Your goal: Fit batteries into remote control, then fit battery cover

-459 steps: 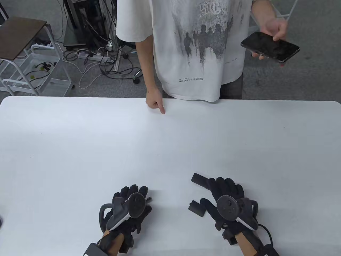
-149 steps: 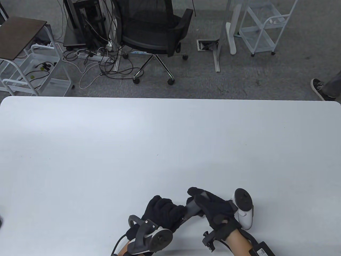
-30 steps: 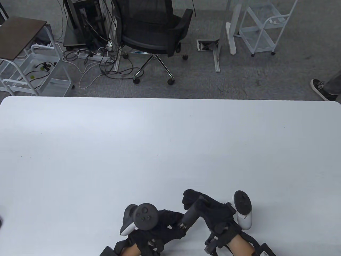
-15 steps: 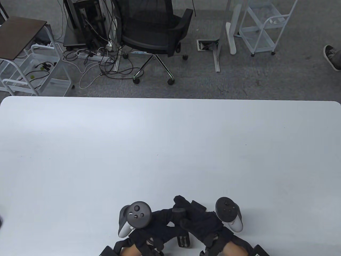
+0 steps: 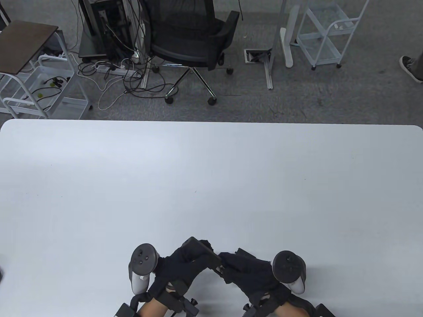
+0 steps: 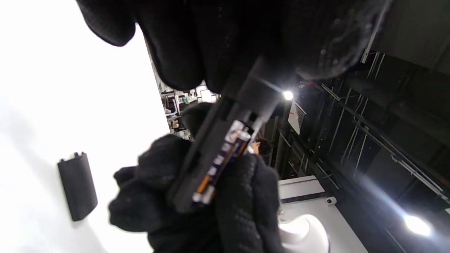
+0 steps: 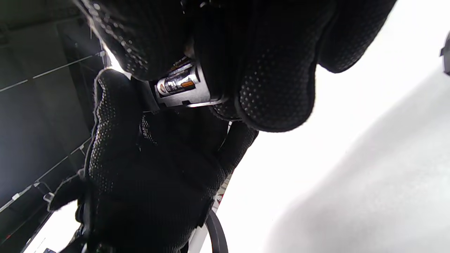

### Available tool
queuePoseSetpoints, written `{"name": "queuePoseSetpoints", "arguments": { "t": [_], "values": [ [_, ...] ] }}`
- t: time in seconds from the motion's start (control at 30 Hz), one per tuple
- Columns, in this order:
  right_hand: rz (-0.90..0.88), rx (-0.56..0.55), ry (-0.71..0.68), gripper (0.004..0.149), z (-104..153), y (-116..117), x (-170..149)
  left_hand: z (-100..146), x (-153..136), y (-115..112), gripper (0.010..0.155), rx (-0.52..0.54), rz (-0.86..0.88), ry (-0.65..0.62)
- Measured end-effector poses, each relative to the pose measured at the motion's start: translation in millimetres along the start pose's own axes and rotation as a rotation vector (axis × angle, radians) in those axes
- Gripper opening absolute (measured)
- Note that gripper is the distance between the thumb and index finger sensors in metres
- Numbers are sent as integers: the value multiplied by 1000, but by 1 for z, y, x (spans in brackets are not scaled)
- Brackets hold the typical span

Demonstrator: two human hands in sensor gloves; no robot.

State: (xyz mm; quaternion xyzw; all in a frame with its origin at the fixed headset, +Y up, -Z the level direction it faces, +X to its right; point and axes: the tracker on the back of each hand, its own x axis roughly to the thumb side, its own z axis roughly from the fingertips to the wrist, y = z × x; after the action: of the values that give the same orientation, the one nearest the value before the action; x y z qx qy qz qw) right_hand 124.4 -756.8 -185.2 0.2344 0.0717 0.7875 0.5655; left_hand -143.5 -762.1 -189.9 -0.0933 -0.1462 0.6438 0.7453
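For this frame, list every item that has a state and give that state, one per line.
Remote control: held off the table between both hands, battery compartment uncovered.
Battery: lying in the open compartment; whether fully seated cannot be told.
Battery cover: off the remote, lying flat on the table, untouched.
Left hand: grips the remote's upper end.
Right hand: fingers on the battery end of the remote.

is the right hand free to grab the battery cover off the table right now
Probably not yet. The battery cover lies bare on the table with nothing over it, but the right hand and left hand both hold the remote control, its battery still exposed. It would have to let go first.
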Motion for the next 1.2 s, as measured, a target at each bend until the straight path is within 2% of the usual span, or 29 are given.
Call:
{"name": "queuePoseSetpoints", "arguments": {
  "t": [0.17, 0.3, 0.5, 0.6, 0.73, 0.87, 1.07, 1.2],
  "values": [
    [-75, 76, 7, 52, -2, -6, 0, -3, -1, -2, 62, -60, -2, 8],
    [-56, 199, -2, 51, -4, -4, 1, -7, -1, -9, 65, -232, -35, 20],
    [42, 189, -19, 52, -3, -6, 3, -8, -2, -10, 58, -234, -44, 32],
    [82, 144, -30, 54, -3, -8, 5, -8, -1, -3, 58, -197, -37, 21],
    [221, 50, -23, 62, 0, -24, 6, -6, 1, 14, 58, -102, -16, 16],
    [436, -104, 70, 71, 4, -43, 5, -6, -2, 34, 58, -4, 18, 26],
    [786, -103, 217, 77, 2, -47, -4, -6, -17, 55, 58, 76, 92, 79],
    [868, -48, 244, 74, -2, -41, -10, -6, -20, 61, 59, 110, 85, 94]
  ]
}}
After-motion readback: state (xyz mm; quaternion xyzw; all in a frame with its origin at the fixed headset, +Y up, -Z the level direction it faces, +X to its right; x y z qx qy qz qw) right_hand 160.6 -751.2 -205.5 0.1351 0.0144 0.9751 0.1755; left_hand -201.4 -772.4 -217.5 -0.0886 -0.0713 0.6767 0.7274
